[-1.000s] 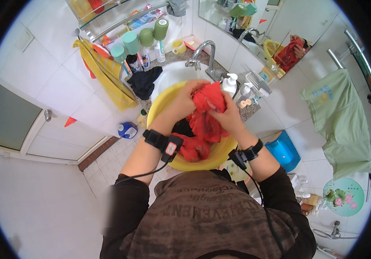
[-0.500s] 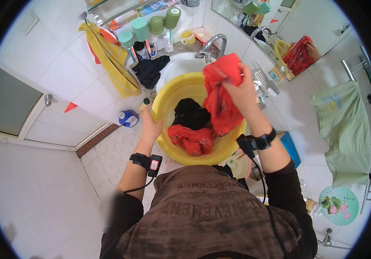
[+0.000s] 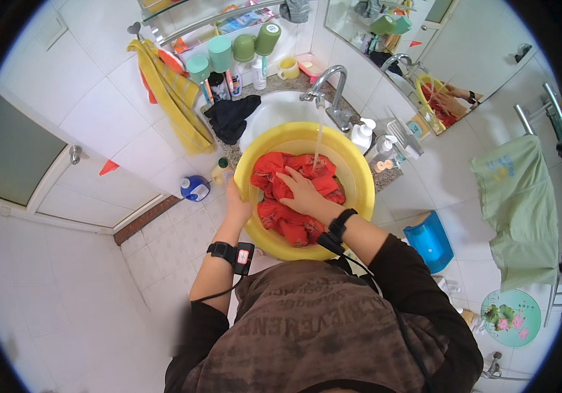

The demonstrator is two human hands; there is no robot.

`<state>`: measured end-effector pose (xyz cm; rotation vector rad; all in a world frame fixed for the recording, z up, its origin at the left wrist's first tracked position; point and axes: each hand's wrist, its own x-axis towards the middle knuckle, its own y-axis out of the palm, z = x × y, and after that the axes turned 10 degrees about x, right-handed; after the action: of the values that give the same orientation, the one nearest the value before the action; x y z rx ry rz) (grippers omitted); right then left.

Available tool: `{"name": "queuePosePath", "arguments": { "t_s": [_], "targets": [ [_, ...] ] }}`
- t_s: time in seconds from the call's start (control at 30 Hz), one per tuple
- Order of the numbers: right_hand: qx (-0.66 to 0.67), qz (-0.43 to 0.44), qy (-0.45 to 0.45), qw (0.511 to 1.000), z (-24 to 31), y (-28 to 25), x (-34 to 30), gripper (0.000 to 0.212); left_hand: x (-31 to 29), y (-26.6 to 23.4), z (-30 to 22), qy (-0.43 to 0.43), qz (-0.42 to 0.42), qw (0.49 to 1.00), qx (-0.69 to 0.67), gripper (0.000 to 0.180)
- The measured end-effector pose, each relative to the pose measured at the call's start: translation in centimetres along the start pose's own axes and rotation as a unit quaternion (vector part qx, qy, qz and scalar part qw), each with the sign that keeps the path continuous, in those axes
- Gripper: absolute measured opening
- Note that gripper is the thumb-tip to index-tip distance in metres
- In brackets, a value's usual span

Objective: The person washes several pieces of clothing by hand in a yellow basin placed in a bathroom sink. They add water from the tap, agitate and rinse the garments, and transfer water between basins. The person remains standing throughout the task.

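Observation:
A yellow basin (image 3: 367, 196) rests over the front of the white sink, with wet red clothing (image 3: 294, 226) bunched inside it. My left hand (image 3: 236, 206) grips the basin's left rim, though its fingertips are partly hidden behind the edge. Spread fingers of my right hand (image 3: 304, 195) lie on top of the red clothing, pressing into the pile. From the chrome faucet (image 3: 334, 98) a thin stream of water (image 3: 319, 141) falls onto the cloth near the basin's far side.
A black cloth (image 3: 230, 118) drapes over the counter left of the sink (image 3: 274, 108). White pump bottles (image 3: 362, 134) stand to the right. Below left are a blue detergent bottle (image 3: 194, 188) and a pale bottle (image 3: 222, 171). A blue plastic bin (image 3: 430, 242) sits at right.
My right hand has lowered the raised red garment into the basin and let go of it. The black cloth in the basin is now covered. Water now runs from the faucet.

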<state>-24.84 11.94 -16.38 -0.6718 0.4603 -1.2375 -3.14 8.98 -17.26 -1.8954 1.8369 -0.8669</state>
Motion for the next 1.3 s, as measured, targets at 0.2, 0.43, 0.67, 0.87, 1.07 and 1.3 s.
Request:
{"name": "queuePosePath", "arguments": {
  "t_s": [0.2, 0.43, 0.67, 0.87, 1.07, 1.3],
  "targets": [
    [-0.054, 0.111, 0.078, 0.989, -0.6, -0.3, -2.8, 0.049, 0.3, 0.3, -0.1, -0.037, 0.049, 0.980, -0.189, 0.050],
    [-0.163, 0.122, -0.028, 0.979, -1.0, -1.5, -1.5, 0.043, 0.0, 1.9, 1.5, 0.063, -0.052, 0.995, -0.053, 0.060],
    [-0.136, 0.207, 0.019, 0.969, -1.4, -2.2, -2.7, 0.049, 0.0, 1.1, 1.1, -0.001, 0.002, 1.000, -0.015, 0.051],
    [-0.081, 0.244, 0.048, 0.965, -0.9, -2.2, -4.6, 0.056, -0.6, 0.4, 0.1, -0.027, 0.025, 0.998, -0.042, 0.059],
    [-0.119, 0.260, 0.130, 0.949, 0.8, -0.9, -2.6, 0.067, -0.1, 1.3, 1.8, -0.048, 0.059, 0.997, 0.030, 0.067],
    [-0.037, 0.149, 0.068, 0.986, 1.3, -3.3, -5.7, 0.047, 0.2, 1.4, 2.8, -0.007, 0.078, 0.997, -0.004, 0.070]
  ]
}}
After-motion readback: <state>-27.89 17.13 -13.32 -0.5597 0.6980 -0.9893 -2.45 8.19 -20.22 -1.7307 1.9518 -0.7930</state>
